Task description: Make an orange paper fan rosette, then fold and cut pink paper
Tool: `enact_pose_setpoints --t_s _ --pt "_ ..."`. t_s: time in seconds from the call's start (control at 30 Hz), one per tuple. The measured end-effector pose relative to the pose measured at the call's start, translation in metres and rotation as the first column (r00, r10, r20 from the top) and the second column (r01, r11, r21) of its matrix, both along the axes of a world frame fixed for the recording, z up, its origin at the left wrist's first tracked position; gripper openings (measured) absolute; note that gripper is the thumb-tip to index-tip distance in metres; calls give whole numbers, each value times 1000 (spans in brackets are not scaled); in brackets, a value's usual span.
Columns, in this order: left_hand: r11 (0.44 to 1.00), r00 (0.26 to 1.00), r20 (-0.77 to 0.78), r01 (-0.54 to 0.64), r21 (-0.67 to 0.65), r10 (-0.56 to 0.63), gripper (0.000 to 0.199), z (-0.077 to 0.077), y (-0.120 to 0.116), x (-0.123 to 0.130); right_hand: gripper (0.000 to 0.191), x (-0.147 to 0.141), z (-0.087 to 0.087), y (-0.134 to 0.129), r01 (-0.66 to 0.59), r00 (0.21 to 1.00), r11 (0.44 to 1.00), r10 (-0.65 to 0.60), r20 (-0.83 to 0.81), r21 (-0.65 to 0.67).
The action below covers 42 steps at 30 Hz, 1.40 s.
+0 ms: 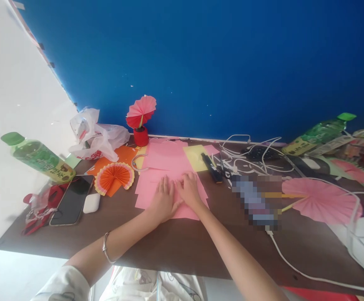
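Several overlapping sheets of pink paper (pixel 167 155) lie on the dark brown table in front of me. My left hand (pixel 164 200) rests on the lower sheets, palm down, with its fingers stretched out flat and the thumb pointing right. Close beside it, my right hand (pixel 189 191) has its fingers bent and drawn together on the same pink paper. A thin crease or edge shows in the paper just left of my left fingertips. What lies under both palms is hidden.
To the left are an orange paper fan (pixel 113 179), a phone (pixel 72 200), a white earphone case (pixel 91 203) and a green bottle (pixel 39 158). To the right are a black marker (pixel 211 168), tangled white cables (pixel 247 163) and a pink paper fan (pixel 326 200). A paper flower (pixel 141 112) stands behind.
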State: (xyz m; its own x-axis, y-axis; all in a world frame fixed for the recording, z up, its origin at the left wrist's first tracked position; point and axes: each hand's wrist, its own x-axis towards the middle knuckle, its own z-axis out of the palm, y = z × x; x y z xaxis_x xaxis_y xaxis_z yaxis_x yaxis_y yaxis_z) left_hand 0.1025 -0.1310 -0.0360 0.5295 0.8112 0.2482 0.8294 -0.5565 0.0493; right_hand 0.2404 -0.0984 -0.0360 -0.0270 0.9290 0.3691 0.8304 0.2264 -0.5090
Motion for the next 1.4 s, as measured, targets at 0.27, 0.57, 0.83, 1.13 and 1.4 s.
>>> enact_pose_setpoints --t_s 0.27,0.57,0.83,1.13,1.4 --pt "1000 999 -32 -3 -11 3 72 2 0 2 28 1 -2 0 -5 999 1000 5 -44 3" --pt "998 999 -28 -31 -61 29 80 7 -1 3 18 13 5 -5 -40 998 999 39 47 33" --pt "992 996 -59 -67 -109 61 83 12 0 10 20 24 -3 -2 53 996 998 -54 69 22" --pt "989 994 -91 -77 -124 66 81 15 0 14 21 16 2 -5 140 982 990 -135 133 -26" --pt "981 993 -94 -90 -172 75 84 20 0 14 21 24 -2 -4 116 992 991 -118 33 71"
